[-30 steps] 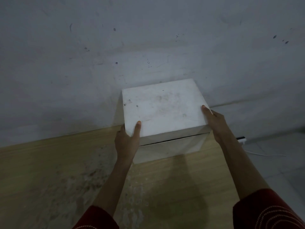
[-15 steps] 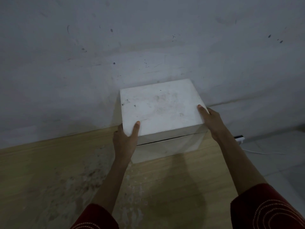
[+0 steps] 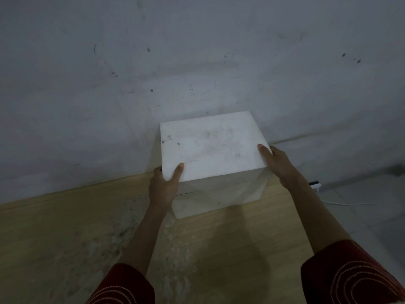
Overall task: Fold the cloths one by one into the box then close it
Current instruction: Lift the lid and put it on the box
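A white box (image 3: 219, 194) stands on the wooden table against the wall, with its white lid (image 3: 210, 145) down over it. Only a short dark slit shows between lid and box at the front left. My left hand (image 3: 163, 185) grips the lid's near left corner, thumb on top and fingers round the side. My right hand (image 3: 278, 163) holds the lid's right edge, thumb lying on top. No cloth is in sight; the inside of the box is hidden.
The wooden table (image 3: 87, 238) has a worn, stained patch in front of the box. A grey marked wall (image 3: 197, 62) rises right behind it. To the right, off the table, lie a tiled floor, a white cable (image 3: 341, 203) and a small plug (image 3: 315, 184).
The lid has come down: the long gap along the box's front has shrunk to a short slit at the left. Both hands kept their hold on the lid.
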